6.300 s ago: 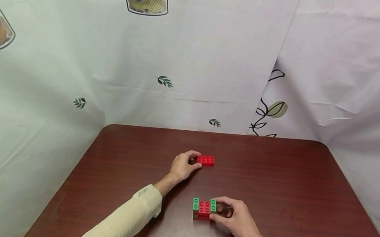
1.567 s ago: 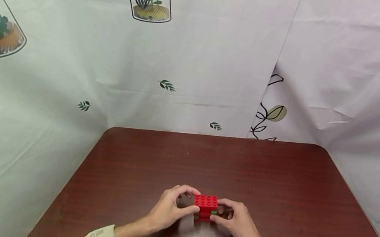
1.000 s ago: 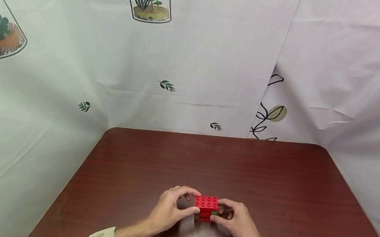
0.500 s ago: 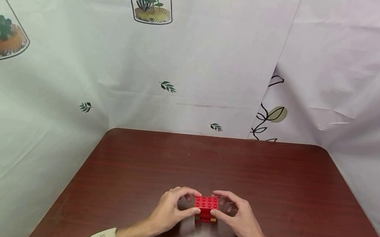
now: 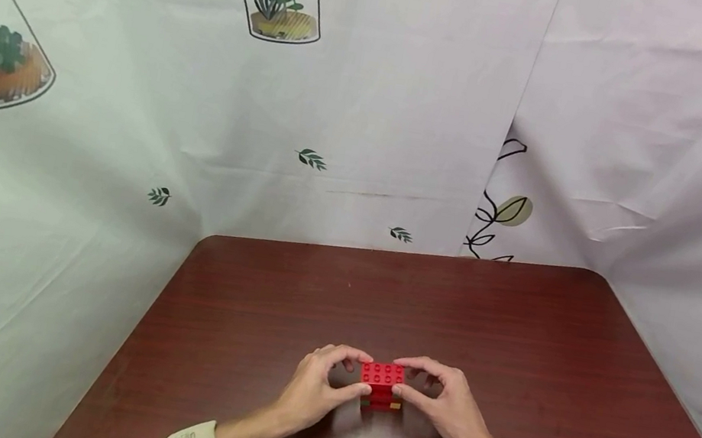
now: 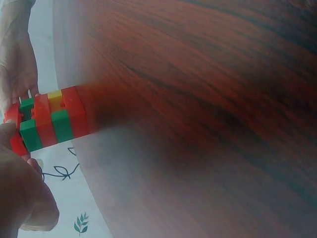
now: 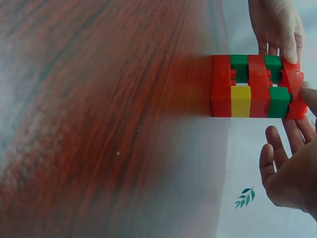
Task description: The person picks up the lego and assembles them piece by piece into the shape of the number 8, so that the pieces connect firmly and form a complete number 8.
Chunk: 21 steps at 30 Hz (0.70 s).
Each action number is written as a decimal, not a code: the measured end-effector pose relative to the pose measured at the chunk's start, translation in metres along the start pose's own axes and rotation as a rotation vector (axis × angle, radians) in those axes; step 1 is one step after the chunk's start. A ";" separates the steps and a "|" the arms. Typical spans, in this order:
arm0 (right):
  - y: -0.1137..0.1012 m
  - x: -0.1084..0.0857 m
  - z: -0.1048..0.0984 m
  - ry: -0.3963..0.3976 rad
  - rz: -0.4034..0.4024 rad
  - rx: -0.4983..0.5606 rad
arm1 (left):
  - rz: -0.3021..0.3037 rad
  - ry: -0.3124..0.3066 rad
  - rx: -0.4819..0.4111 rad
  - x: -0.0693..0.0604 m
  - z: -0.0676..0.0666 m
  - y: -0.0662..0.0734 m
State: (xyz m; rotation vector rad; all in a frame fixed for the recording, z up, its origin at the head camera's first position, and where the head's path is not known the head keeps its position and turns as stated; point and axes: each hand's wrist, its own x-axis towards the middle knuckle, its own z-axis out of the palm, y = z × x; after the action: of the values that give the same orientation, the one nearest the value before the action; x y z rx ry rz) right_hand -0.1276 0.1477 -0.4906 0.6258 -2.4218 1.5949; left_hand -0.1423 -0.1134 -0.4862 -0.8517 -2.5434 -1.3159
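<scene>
A small tower of toy building blocks stands on the table between both hands. Its top is a red block point(image 5: 382, 373) with two rows of studs. My left hand point(image 5: 307, 388) pinches the left end of this block between thumb and fingers. At the right end, my right hand point(image 5: 450, 408) pinches it likewise. The right wrist view shows the layers below: green blocks point(image 7: 279, 101), a middle red block point(image 7: 258, 82), a yellow block point(image 7: 240, 101) beside a green one, and a bottom red block point(image 7: 221, 89). There the top block looks slightly tilted on the green ones.
The dark reddish-brown table point(image 5: 283, 293) extends behind and to both sides of the tower. White fabric point(image 5: 371, 98) printed with plants and leaves hangs along its back and sides.
The left hand has brought the red block from farther back onto the tower. Lately the right hand has shifted from the tower's lower right side up to the top block's right end.
</scene>
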 end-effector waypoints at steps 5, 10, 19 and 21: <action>0.001 0.000 -0.001 -0.007 0.011 -0.013 | 0.014 0.007 -0.002 0.000 0.001 0.001; 0.001 0.000 -0.001 -0.011 0.018 -0.037 | 0.019 0.018 0.004 -0.001 0.001 0.000; 0.000 0.001 -0.002 -0.002 -0.010 -0.092 | 0.049 0.040 0.027 -0.002 0.003 -0.001; 0.000 0.001 -0.002 -0.009 -0.013 -0.093 | 0.057 0.051 0.032 -0.002 0.003 -0.002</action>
State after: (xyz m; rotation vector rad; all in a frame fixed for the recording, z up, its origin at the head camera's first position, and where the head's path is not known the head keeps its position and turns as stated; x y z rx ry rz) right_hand -0.1287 0.1493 -0.4891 0.6323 -2.4773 1.4680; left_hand -0.1410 -0.1126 -0.4902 -0.8661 -2.4752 -1.2608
